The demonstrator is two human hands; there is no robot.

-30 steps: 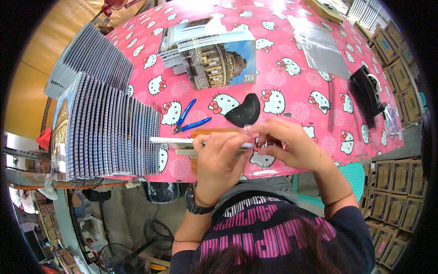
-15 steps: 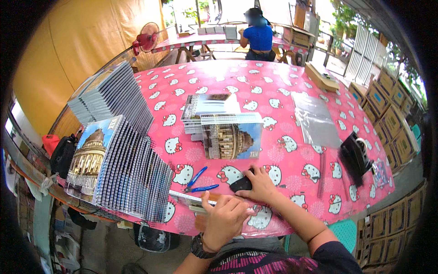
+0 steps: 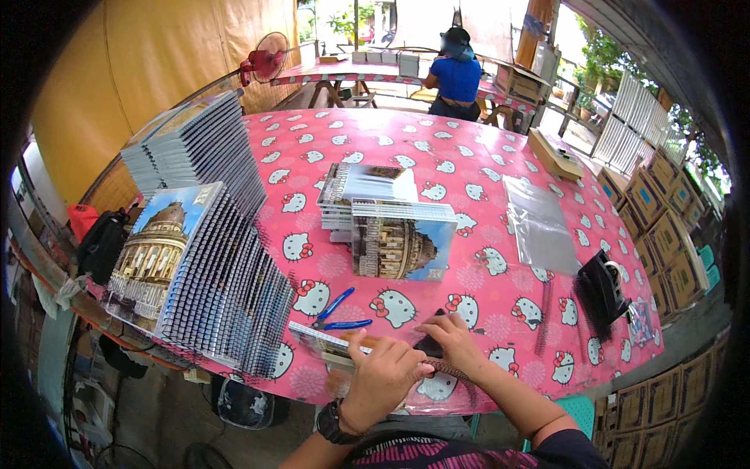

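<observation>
My left hand [image 3: 383,377], with a dark wristwatch, is closed around a spiral-bound book [image 3: 319,338] at the table's near edge; much of the book is hidden beneath it. A thin dark coil [image 3: 459,375] sticks out to the right of these fingers and passes under my right wrist. My right hand [image 3: 455,344] curls its fingers onto a small black object [image 3: 428,345], whose kind I cannot make out. Beyond my left hand lie blue-handled pliers [image 3: 337,314], their handles spread.
Tall stacks of spiral-bound books [image 3: 223,281] stand at left. Smaller book piles [image 3: 402,242] occupy the middle. Clear plastic sheets [image 3: 539,227], loose coils [image 3: 544,320] and a black tape dispenser [image 3: 600,293] lie right. A person in blue [image 3: 457,78] sits at a far table.
My right hand has drawn nearer to me and to my left hand, along with the black object. The coil now shows beside my left fingers. The view has shifted slightly.
</observation>
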